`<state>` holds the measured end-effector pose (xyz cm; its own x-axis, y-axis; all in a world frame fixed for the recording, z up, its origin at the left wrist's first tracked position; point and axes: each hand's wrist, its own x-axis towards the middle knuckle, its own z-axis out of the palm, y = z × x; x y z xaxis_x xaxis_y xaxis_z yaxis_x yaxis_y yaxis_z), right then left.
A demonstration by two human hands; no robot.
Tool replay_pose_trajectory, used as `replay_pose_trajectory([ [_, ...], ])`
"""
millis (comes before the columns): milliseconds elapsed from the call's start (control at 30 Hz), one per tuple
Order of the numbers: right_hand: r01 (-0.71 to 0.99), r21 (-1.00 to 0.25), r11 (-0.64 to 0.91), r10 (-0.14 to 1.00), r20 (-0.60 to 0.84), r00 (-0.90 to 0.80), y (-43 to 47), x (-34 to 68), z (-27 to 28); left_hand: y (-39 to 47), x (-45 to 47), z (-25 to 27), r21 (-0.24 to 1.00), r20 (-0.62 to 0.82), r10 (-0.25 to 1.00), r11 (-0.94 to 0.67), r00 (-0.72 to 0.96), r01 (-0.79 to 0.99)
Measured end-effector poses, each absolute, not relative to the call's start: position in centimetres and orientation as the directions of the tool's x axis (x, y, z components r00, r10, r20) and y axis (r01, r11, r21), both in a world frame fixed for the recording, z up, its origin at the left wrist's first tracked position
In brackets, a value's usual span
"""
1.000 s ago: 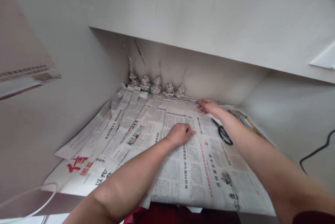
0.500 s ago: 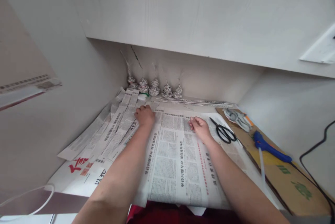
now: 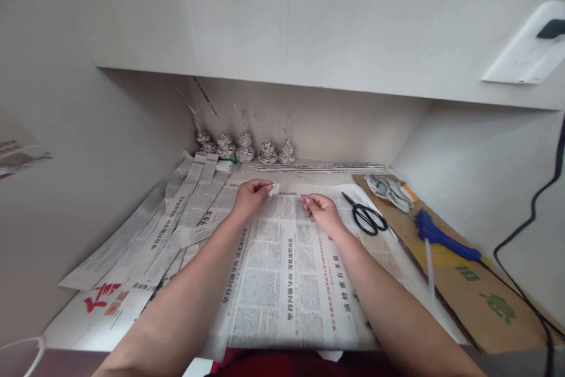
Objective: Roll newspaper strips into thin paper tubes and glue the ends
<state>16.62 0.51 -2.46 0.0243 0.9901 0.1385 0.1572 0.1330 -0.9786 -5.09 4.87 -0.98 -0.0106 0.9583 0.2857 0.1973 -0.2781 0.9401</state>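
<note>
A large newspaper sheet point(image 3: 265, 283) lies spread in front of me, reaching the near edge of the desk. Over its far edge, my left hand point(image 3: 253, 196) is closed in a pinch, with a pale bit of the paper's edge at its fingertips. A short way to the right, my right hand point(image 3: 321, 210) hovers over the same far edge with curled fingers pressed together; what is in them is too small to make out. Black-handled scissors point(image 3: 368, 218) rest just right of that hand. Cut newspaper strips point(image 3: 176, 206) lie in an overlapping pile on the left.
Several gourd-shaped coiled-paper pieces point(image 3: 245, 147) stand along the back wall. Thin rolled paper sticks point(image 3: 318, 168) lie beside them. On the right, a cardboard piece point(image 3: 489, 330) bears a blue glue gun point(image 3: 445, 239) and a crumpled grey item point(image 3: 391, 192). An overhead cabinet point(image 3: 282, 24) hangs low.
My left hand has moved right from the strips' side to the sheet's far edge and closed into a pinch. My right hand stays near that edge. The view has turned slightly right.
</note>
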Motion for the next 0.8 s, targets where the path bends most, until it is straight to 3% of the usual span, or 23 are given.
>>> replay_pose_trajectory([
  [167,-0.117,-0.993,0.011,0.990,0.028,-0.139,0.0,16.3,-1.6,1.7,-1.8,-0.3,0.922,0.321,0.908,-0.365,0.268,0.131],
  [267,-0.172,-0.984,-0.037,0.992,-0.016,-0.122,0.1,16.4,-1.7,0.9,-1.2,-0.4,0.879,0.389,0.853,-0.456,0.348,0.136],
  [400,-0.132,-0.991,-0.004,1.000,-0.005,0.007,0.5,16.6,-2.1,0.9,-1.2,-0.9,0.846,0.403,0.855,-0.484,0.327,0.222],
  [500,-0.069,-0.994,0.088,0.995,0.084,0.058,0.4,16.6,-1.9,1.0,-1.2,-0.9,0.862,0.371,0.893,-0.433,0.254,0.263],
  [800,0.163,-0.963,0.217,0.953,0.245,0.177,-0.8,15.6,-0.8,0.0,-0.7,-0.3,0.902,0.344,0.891,-0.401,0.295,0.159],
])
